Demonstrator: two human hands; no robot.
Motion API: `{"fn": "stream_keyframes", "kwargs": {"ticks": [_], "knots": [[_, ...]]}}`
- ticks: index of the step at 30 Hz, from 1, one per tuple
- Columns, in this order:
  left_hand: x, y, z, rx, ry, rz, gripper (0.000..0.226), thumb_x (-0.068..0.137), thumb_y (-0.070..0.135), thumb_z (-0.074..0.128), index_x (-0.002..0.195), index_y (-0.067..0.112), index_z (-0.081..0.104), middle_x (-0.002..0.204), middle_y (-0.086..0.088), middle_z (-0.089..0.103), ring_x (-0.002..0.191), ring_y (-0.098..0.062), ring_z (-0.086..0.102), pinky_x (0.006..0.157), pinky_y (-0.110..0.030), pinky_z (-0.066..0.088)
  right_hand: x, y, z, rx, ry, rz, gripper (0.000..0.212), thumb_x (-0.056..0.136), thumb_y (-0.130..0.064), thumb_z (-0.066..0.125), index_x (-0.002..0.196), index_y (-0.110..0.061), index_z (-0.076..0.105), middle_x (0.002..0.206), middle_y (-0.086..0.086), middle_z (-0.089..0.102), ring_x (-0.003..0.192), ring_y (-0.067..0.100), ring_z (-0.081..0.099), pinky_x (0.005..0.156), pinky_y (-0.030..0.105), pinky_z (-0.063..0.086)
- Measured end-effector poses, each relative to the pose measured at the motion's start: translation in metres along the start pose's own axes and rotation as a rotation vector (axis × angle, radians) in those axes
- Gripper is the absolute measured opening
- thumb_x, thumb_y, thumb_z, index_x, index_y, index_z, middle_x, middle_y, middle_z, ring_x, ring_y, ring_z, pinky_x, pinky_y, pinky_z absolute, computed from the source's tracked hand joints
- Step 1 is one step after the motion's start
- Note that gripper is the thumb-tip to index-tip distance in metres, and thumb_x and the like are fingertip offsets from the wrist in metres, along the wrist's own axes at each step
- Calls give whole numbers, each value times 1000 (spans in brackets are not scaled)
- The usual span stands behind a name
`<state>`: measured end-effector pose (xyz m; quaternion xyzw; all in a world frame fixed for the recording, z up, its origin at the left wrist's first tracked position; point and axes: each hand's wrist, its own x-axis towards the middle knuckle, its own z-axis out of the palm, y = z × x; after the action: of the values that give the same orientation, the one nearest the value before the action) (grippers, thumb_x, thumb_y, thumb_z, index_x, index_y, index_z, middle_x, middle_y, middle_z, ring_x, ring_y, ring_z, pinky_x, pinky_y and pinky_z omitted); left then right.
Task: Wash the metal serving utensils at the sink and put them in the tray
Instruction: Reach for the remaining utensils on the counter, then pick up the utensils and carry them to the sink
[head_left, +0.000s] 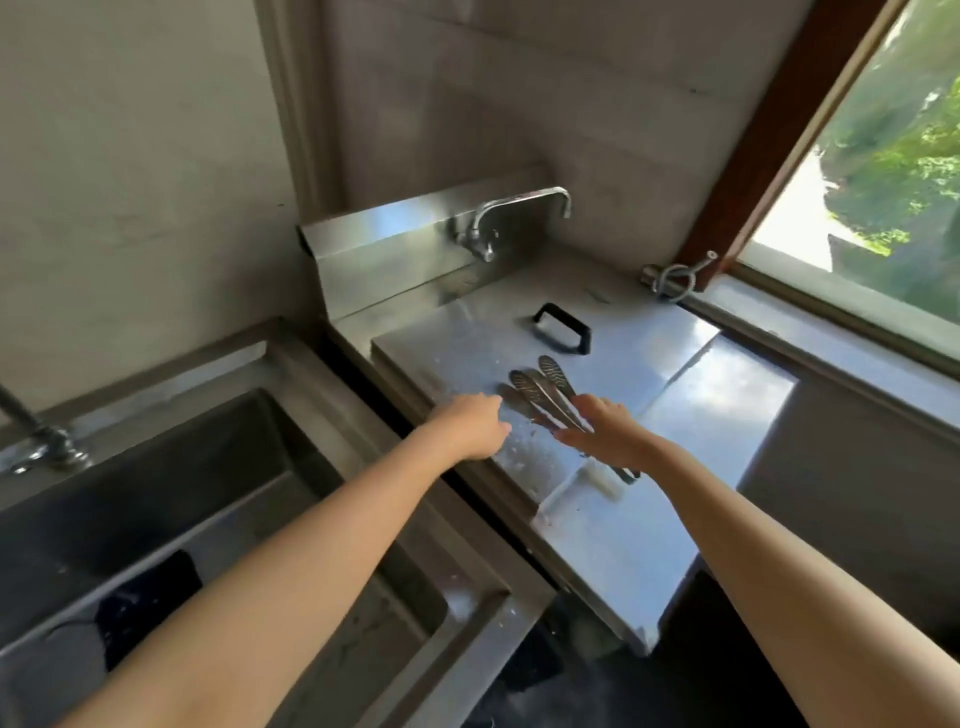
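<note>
From your head camera, both arms reach forward over a steel lid (447, 343) with a black handle (563, 328). The utensils (545, 387) lie fanned on the lid, patterned ends pointing toward the handle, between your two hands. Your left hand (475, 423) is curled just left of them, fingers together, at or near the leftmost piece; contact is not clear. Your right hand (605, 431) lies flat with fingers together over the near ends of the utensils, not clamped. The lid's near-left edge runs just below your left wrist, with a dark gap between it and the sink (156, 467). Bare steel lies open around the handle and to the right of your right hand. Scattered bits and drops speckle the lid by your hands. The sink basin sits low on the left under your left forearm, a dark cloth (145, 597) in it. A faucet (511, 215) stands on the backsplash beyond the lid; a window (883, 171) is on the right.
</note>
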<state>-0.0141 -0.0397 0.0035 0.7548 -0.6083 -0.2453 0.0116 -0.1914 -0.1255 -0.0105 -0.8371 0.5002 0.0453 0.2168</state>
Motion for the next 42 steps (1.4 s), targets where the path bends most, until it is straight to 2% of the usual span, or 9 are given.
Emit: {"fn": "stream_keyframes", "kwargs": {"ticks": [4,7,11,16,24,30,35,39,42], "knots": [[12,41,50,54,-80,56,64,99,43,29,150,13,5,159,-8,-2,146,-26,-1,117,-44,8,-7,42,17,-73,23,102,57,88,-38,56,134,-10,39,132,20,44,122,39,39,99,39,34],[17,54,87,115,-118,49,66,98,45,27,150,15,-2,158,-7,-12,145,-24,-10,118,-43,-1,-9,59,31,-95,15,120,58,89,-37,53,137,-11,33,135,18,41,124,38,36,99,41,36],[22,57,112,160,-85,22,69,97,48,26,149,15,-5,158,-7,-16,145,-24,-15,118,-42,-6,-5,66,44,-9,81,75,48,90,-26,51,132,-9,35,131,19,45,119,37,43,94,43,39],[25,53,121,166,-60,32,72,96,52,26,149,15,-8,157,-6,-18,144,-22,-18,117,-40,-8,6,68,60,88,194,142,15,93,-9,41,107,-4,41,117,22,51,103,41,53,74,40,38],[20,35,120,167,-81,121,78,93,60,23,148,17,-12,156,-2,-22,143,-18,-21,116,-36,-11,0,69,50,83,277,46,14,97,-17,37,96,-4,43,99,20,56,84,40,54,64,39,38],[7,12,78,-316,-145,-2,81,89,62,37,148,28,-6,159,-1,-5,146,-21,-7,118,-43,3,-3,32,3,194,274,-91,20,98,-32,35,89,-14,36,75,4,48,65,27,45,57,33,30],[-18,-26,28,-500,28,-148,76,90,58,38,149,29,0,159,-4,1,146,-25,4,118,-43,11,-2,-35,-37,206,280,-260,21,99,-30,35,90,-11,38,77,6,49,62,25,44,57,33,29],[-53,-56,-14,-672,191,-129,69,93,52,39,149,27,9,158,1,14,144,-19,16,116,-38,19,-1,-102,-59,293,273,-391,25,99,-26,38,105,-2,44,81,8,50,72,26,47,62,33,31],[-92,-76,-44,-871,338,-107,65,93,52,39,148,28,15,154,5,26,140,-13,26,111,-32,25,-4,-154,-65,393,230,-518,18,98,-25,40,99,-8,47,77,4,51,71,23,46,64,29,32]]}}
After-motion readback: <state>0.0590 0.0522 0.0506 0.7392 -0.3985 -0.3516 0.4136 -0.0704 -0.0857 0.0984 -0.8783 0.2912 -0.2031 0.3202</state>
